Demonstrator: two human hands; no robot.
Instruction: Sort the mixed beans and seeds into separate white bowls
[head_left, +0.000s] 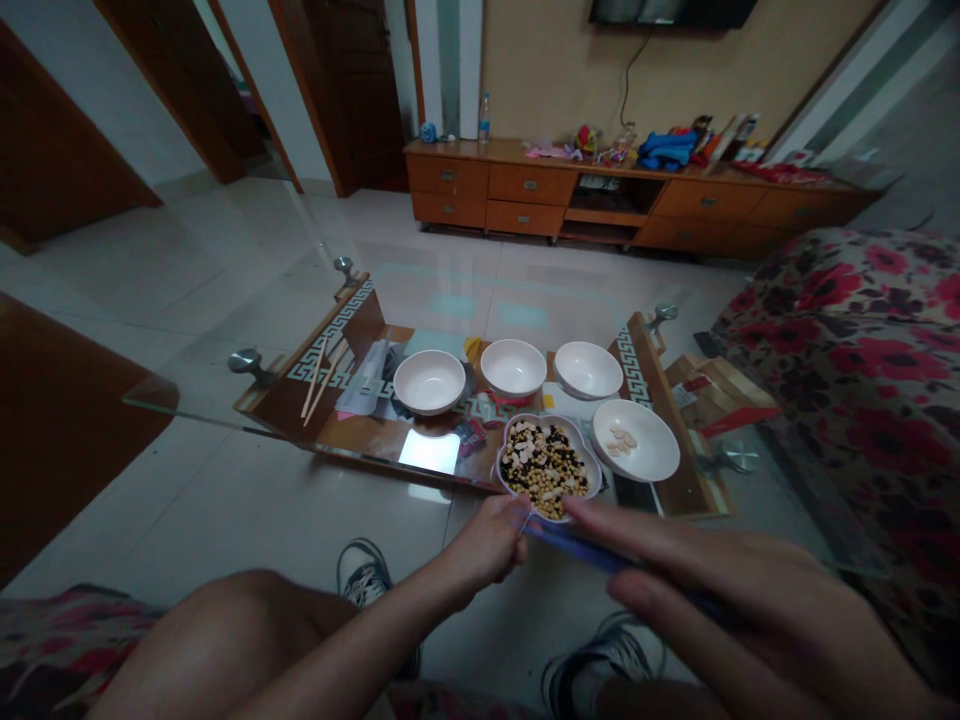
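Note:
My left hand (491, 540) is closed at the near rim of a flower-shaped bowl (592, 470) full of mixed yellow and black beans with pale flat seeds. Its fingertips pinch the far end of a slim purple-blue thing (577, 545), whose exact kind I cannot make out. Closer to me, my right hand (735, 600) is blurred, with the same purple thing between its thumb and fingers. Right of the beans stands a white bowl (652, 450) with several pale flat seeds inside. Three more white bowls, a left one (430, 382), a middle one (514, 368) and a right one (589, 369), stand behind.
Everything stands on a glass-topped table (225, 410) with metal knobs. A pair of chopsticks (321, 385) lies at its left. A paper bag (724, 395) is at the right, beside a flower-patterned sofa (862, 330). A wooden cabinet (525, 190) lines the far wall.

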